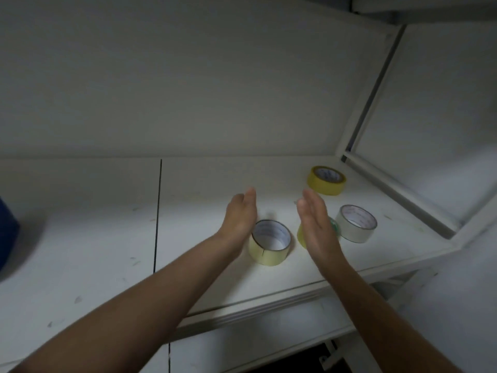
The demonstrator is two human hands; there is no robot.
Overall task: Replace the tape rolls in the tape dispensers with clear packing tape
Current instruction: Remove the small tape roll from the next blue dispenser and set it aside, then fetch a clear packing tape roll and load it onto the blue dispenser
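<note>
Several tape rolls lie flat on a white table. A pale yellow roll sits between my hands. A bright yellow roll lies farther back. A whitish clear roll lies to the right. Another yellow roll with a green piece beside it is mostly hidden behind my right hand. My left hand hovers over the table with straight fingers, just left of the pale roll. My right hand is raised with flat fingers, palm facing left. Neither hand holds anything. No dispenser is in view.
A white wall rises behind the table. A white metal frame post and rail border the table on the right. A dark blue object sits at the far left edge. A dark seam splits the tabletop.
</note>
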